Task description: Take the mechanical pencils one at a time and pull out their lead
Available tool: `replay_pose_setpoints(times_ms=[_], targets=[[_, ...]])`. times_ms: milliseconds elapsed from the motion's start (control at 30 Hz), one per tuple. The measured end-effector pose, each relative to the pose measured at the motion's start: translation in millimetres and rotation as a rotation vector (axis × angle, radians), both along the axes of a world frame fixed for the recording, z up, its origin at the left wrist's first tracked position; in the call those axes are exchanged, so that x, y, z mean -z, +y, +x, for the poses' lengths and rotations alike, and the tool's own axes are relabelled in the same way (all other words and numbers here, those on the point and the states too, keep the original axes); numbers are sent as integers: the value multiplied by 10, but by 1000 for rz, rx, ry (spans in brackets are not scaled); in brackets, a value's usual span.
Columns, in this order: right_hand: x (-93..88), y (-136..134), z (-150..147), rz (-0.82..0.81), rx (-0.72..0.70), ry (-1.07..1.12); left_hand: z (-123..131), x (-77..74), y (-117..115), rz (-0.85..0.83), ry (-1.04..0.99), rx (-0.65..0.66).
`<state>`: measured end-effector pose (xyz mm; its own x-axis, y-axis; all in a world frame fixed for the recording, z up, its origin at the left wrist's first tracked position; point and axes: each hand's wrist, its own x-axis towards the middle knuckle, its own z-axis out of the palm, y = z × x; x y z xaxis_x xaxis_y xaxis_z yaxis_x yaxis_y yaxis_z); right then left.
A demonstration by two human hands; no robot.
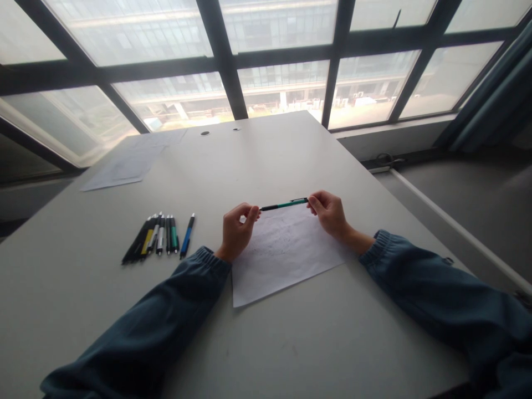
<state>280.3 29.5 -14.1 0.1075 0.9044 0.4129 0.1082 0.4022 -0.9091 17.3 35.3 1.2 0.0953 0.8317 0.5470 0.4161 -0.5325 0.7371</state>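
Note:
A green and black pen (285, 205) is held level between my two hands, above a sheet of white paper (286, 255) that carries faint marks. My left hand (239, 230) pinches the pen's black end between thumb and finger. At the clip end, my right hand (330, 213) is closed on the pen in the same way. To the left of my left hand lies a row of several pens (155, 235), black, yellow, white and green. A blue pen (188, 235) lies slightly apart at the right of that row.
The white table (257, 160) runs toward large windows (278, 27). More papers (133, 160) lie at its far left. A round hole (205, 133) and a small object (236, 129) are near the far edge. A white pipe (457, 221) runs along the floor at right.

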Motion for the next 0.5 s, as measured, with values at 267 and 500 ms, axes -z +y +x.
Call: replay_pose_setpoints(times_ms=[267, 500], targets=[[9, 5, 3, -10, -13, 8, 3, 3, 0, -8, 3, -3], [4, -2, 5, -6, -12, -4, 5, 2, -4, -7, -4, 0]])
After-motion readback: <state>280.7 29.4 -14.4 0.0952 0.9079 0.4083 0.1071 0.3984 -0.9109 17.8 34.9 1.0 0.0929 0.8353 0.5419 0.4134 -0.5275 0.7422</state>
